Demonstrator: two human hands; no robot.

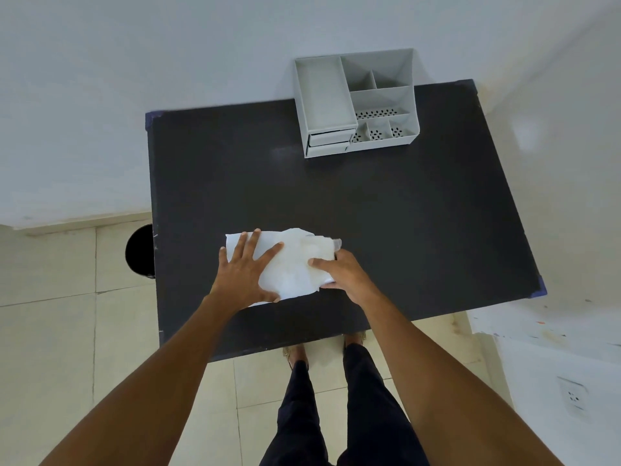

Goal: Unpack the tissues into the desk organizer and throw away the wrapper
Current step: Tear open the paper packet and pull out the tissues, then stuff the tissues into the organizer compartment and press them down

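Both hands (247,270) on tissue pack (292,264), black desk (403,213); wrapper seemingly on.

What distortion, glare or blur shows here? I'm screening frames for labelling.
Head view: wide-angle bending skews the table edges and walls; faint sheen in front of the organizer; soft, even light; motion blur on the wrapper at the right hand; left hand sharp.
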